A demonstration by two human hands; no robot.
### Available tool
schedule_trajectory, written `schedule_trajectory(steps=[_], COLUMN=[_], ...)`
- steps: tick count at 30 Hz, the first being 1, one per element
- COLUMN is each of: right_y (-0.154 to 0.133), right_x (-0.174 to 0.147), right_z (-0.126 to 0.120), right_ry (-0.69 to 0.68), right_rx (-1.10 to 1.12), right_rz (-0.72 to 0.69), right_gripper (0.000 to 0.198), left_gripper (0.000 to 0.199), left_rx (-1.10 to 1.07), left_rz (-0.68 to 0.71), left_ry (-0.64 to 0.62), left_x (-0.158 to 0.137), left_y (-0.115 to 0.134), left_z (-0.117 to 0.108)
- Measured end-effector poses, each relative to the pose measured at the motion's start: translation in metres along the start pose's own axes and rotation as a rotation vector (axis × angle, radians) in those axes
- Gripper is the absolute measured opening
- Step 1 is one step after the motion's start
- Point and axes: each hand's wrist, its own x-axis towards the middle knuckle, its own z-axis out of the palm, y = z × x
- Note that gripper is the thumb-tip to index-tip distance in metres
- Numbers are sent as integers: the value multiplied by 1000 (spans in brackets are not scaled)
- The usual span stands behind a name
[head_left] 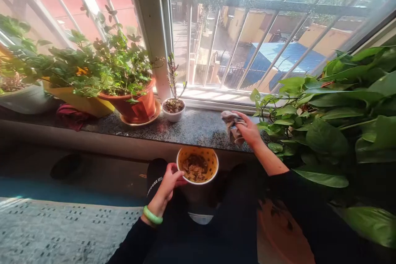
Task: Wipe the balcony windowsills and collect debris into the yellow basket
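Grey-beige crumpled cloth (pixel 229 121) in right hand (pixel 249 131), at stone sill (pixel 201 126), right of centre; yellow-lined bowl (pixel 213 164) in left hand (pixel 169 181), lower centre.
Right fingers bunched round cloth; left thumb and fingers pinch bowl's left rim, brown debris (pixel 195 167) inside. Small white pot (pixel 173 115) near centre on sill, terracotta pot (pixel 136 106) just left, yellow pot (pixel 93 106) further left. Big-leaved plant (pixel 328 136) fills right side; barred window (pixel 247 41) across top. Pale green bangle (pixel 152 215) on left wrist.
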Motion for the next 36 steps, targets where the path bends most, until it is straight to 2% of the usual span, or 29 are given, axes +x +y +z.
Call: schedule_trajectory(steps=[1,2,4,6,9,12,14,15,17,19,21,23,25,27,29,30,32,33,36], right_y=[14,29,56,71,67,43,28,23,22,34,51,62,59,44,27,22,22,26,39], right_x=[1,-1,-7,-8,18,55,61,55,31,4,-6,6,30,46,43,35,15,7,5], right_z=[-14,-27,-44,-45,-11,50,82,89,82,51,15,-1,13,47,75,80,69,56,20], right_ry=[110,162,177,139,94,35,-14,-81,-198,-252,-184,-104,-28,-21,-94,-173,-260,-252,-110], right_rx=[-112,-238,-434,-537,-573,-555,-521,-479,-390,-352,-397,-472,-540,-546,-519,-487,-446,-457,-621], right_rz=[9,-10,-56,-91,-108,-148,-212,-284,-430,-504,-455,-364,-264,-265,-330,-405,-496,-492,-320], right_gripper=[52,50,50,49,43,41,41,41,45,50,52,50,46,43,43,46,51,50,45], left_gripper=[48,48,48,48,48,48,48,49,49,48,49,50,50,49,47,47,45,45,45], left_rx=[-1,-2,-3,4,23,39,46,49,54,55,54,58,65,70,72,73,73,72,72], left_rz=[5,7,3,-9,-20,-15,-9,-6,-7,-13,-32,-47,-53,-54,-54,-54,-54,-53,-47], left_ry=[0,0,-1,-5,-9,11,35,46,61,61,34,4,0,5,2,-3,-11,-11,-17], left_x=[0,0,1,1,2,2,1,0,-1,-2,-1,0,0,-1,-1,-2,-1,0,3], left_y=[-1,-2,-4,-5,-3,0,1,1,1,0,0,1,4,6,7,7,6,5,3], left_z=[0,-1,-2,-3,-4,-2,1,2,4,5,3,1,0,-1,-1,0,0,0,-1])
